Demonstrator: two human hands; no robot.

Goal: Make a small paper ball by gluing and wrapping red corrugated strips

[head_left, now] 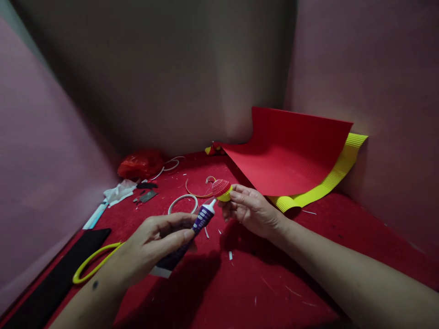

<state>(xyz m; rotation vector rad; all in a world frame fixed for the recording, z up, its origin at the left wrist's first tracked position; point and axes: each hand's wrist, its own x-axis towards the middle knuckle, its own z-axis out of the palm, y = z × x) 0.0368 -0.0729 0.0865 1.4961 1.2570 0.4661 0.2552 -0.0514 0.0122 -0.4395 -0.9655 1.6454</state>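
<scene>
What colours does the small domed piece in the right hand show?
The domed piece is red above and yellow below, seen in the head view.

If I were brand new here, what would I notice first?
Probably the big red sheet, curving up at the back right, with a yellow ribbed sheet beneath it. Next, in the middle, the small red-and-yellow dome in the right hand, near the purple tube in the left hand.

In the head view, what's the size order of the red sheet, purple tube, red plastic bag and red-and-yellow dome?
1. Red sheet
2. Purple tube and red plastic bag: unsure; the left hand partly covers the tube, which is nearer the camera
3. Red-and-yellow dome
</scene>
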